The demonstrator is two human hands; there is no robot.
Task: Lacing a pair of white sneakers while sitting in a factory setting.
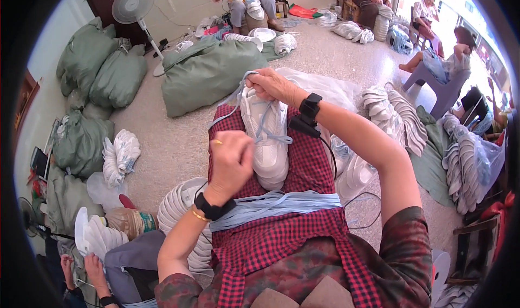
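A white shoe [272,159] is standing between the person's thighs, its toe pointing back toward the body and its opening facing the far side, with pale blue laces [276,138] crossing over its front. The right hand [273,86] is reaching over from the right and sitting just above the opening end of the shoe, so the shoe is stretching from beneath that hand down toward the lap. Its thumb and fingers are pinching together on a light blue lace, and a loose strand is trailing from the grip down to the left. The left hand [232,162] is hovering at the left side of the shoe, nearer the body than the right hand and overlapping the shoe's edge in this view; its fingers are curling in toward the palm, but blur is hiding whether they are gripping a lace or touching the shoe. Just behind the toe, a thick bundle of blue laces [276,208] is lying across the lap on a red and black checked apron [260,248]. Stacked white shoes [181,208] are resting near the left forearm, other white shoes [356,179] are standing beside the right knee, and a large green sack [211,75] is lying on the floor beyond the knees.
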